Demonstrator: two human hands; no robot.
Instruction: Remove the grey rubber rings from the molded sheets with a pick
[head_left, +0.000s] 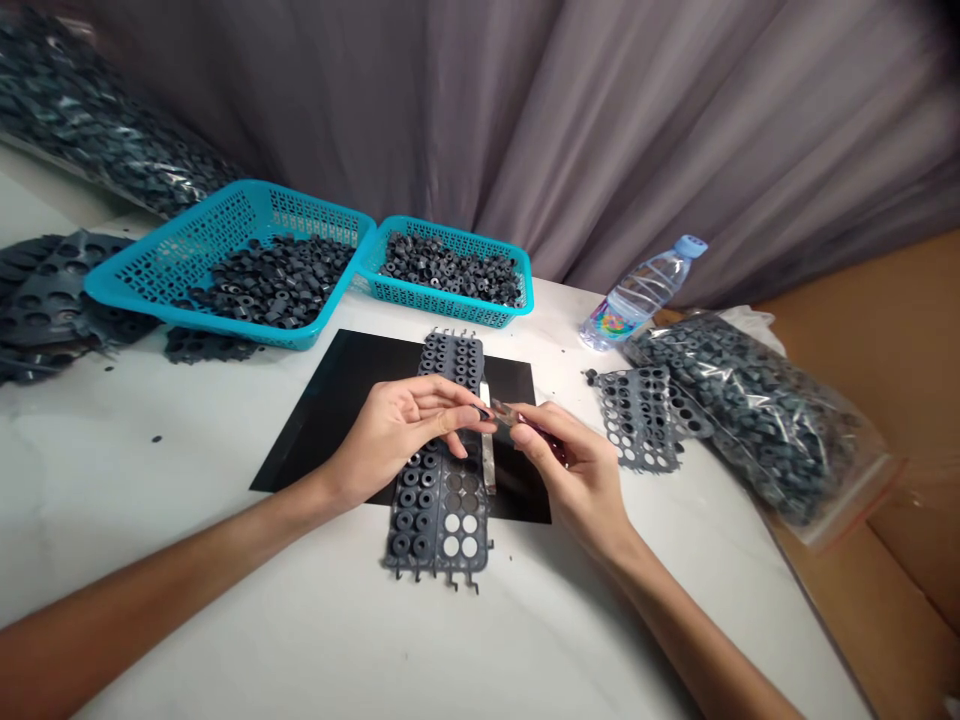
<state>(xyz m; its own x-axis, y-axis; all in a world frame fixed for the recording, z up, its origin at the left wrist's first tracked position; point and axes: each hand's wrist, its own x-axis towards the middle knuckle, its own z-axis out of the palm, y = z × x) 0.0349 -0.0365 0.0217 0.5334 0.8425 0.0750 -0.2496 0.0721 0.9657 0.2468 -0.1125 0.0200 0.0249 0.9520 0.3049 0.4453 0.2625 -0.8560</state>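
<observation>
A long grey rubber sheet [439, 500] studded with small ring parts lies across a black mat [337, 400] on the white table. Several of its holes near the front are empty. My left hand [401, 430] hovers over the middle of the sheet, its thumb and fingers pinched on a small dark ring at the fingertips. My right hand [570, 470] is closed on a thin metal tool [504, 412] whose tip meets the left fingertips. A metal strip [488, 455] lies along the sheet's right edge.
Two turquoise baskets [187, 265] [450, 295] of dark rings stand behind the mat. A water bottle [637, 295], a punched-out sheet [637, 415] and a clear bag of rings [757, 420] lie to the right. More sheets [45, 300] and a bag [90, 130] lie left.
</observation>
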